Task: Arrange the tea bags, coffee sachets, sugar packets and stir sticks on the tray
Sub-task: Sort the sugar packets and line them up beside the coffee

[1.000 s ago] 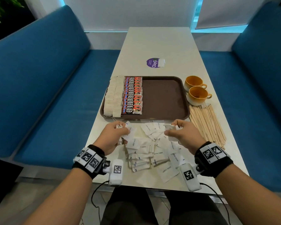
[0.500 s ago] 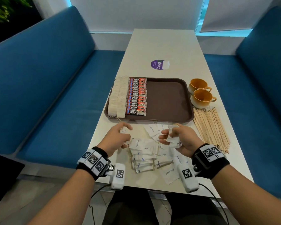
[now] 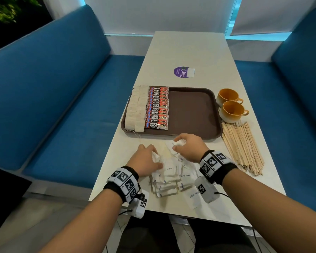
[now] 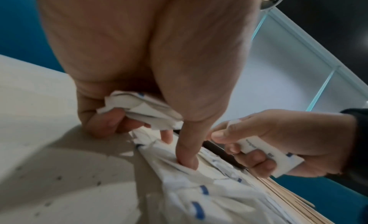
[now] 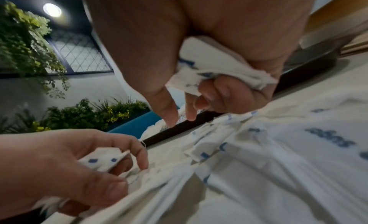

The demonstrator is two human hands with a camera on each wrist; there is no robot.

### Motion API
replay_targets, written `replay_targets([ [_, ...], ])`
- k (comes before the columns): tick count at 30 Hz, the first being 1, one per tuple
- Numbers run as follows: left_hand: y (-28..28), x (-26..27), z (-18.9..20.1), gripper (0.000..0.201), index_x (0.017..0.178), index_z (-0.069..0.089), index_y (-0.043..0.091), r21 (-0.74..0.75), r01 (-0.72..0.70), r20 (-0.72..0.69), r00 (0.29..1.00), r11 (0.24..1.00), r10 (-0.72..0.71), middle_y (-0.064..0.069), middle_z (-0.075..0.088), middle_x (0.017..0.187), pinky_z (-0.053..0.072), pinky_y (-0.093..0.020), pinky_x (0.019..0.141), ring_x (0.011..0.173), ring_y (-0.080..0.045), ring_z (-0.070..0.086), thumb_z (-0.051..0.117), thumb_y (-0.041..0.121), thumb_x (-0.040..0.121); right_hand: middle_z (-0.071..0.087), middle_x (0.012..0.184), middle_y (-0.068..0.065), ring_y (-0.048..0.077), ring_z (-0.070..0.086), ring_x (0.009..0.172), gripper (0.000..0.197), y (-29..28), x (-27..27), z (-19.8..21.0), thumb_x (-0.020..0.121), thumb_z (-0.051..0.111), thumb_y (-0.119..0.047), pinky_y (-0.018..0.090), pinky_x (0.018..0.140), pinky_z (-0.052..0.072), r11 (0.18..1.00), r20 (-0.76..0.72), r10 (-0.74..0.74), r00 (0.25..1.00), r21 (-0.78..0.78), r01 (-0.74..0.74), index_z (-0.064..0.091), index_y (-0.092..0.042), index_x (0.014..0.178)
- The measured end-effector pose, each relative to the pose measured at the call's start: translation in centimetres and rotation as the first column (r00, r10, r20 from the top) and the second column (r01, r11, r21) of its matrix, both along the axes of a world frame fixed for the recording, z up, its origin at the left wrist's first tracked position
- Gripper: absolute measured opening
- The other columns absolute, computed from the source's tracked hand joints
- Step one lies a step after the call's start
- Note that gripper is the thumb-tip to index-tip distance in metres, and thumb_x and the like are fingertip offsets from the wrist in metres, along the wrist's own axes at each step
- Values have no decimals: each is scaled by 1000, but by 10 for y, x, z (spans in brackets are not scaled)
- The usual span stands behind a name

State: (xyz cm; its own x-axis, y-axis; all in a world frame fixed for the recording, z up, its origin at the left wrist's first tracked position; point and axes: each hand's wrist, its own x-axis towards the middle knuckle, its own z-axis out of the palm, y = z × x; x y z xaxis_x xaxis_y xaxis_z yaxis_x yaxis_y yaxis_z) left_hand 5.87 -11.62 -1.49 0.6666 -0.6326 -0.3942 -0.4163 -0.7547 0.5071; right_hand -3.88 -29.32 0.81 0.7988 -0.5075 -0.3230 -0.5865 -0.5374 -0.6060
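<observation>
Table is carrying the tray, tea bags and coffee sachets already lining its left side; stir sticks are waiting just right of it. I'm gathering sugar packets in front of it: my left hand and right hand are each clutching a few. I'm judging it best to square each bundle flat before laying it beside the sachets.

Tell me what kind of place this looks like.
Probably a café or office pantry booth: blue bench seats flank a long table holding a serving tray and two cups.
</observation>
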Motion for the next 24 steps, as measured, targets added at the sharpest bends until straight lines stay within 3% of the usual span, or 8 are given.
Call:
replay_targets([
  [3,3,1,-1,53,126,51,24,4,-4,-10,1000,1000,4,-2,40,121,47,-28,83,90,-18,57,78,42,84,61,138,3,21,63,118,38,3,4,-2,90,74,-40,29,92,49,993,-99,105,989,-47,-111,68,-27,126],
  [8,8,5,1,46,117,53,24,-52,-7,20,1000,999,8,-1,52,117,39,-25,76,96,-17,52,82,36,82,60,127,0,20,63,109,26,5,3,-7,84,81,-37,33,92,52,986,-129,141,982,-71,-151,73,-30,107],
  [11,10,8,6,43,110,55,26,-86,-37,-10,999,996,36,0,61,108,39,-25,65,92,-16,57,84,32,79,49,130,-2,18,58,101,52,4,1,-10,77,86,-40,33,90,50,982,-152,130,980,-120,-149,61,-32,122],
  [15,11,7,8,48,110,58,29,-58,-19,-28,999,998,17,3,61,97,40,-24,60,83,-13,59,86,18,73,57,132,-3,20,61,108,74,4,1,-10,74,90,-33,34,89,51,986,-138,113,984,-105,-128,53,-28,137],
  [18,10,5,9,50,112,60,29,-56,-23,-34,999,998,21,6,58,97,42,-25,62,85,-16,60,84,13,70,66,106,-5,19,65,89,64,4,1,-10,75,90,-28,31,77,51,993,-125,90,988,-60,-98,59,-25,130],
  [19,9,5,10,50,112,61,28,-58,-20,-38,999,998,17,7,57,96,41,-23,60,84,-14,60,83,12,71,65,103,-5,19,65,89,61,4,0,-10,76,89,-28,30,77,51,994,-120,88,989,-52,-95,60,-22,129],
  [22,10,5,10,44,109,63,26,-78,-16,-55,998,997,11,7,57,99,39,-18,59,88,-13,58,81,11,72,61,118,1,23,64,101,52,5,-3,-9,81,85,-30,34,85,54,998,-42,57,998,5,-57,63,-17,126],
  [24,12,5,11,35,102,64,23,-104,-23,-72,997,994,16,3,62,101,41,-19,58,88,-17,59,81,13,73,60,107,0,21,61,94,42,3,-7,-8,81,85,-28,31,79,51,997,33,16,999,69,-19,66,-14,116],
])
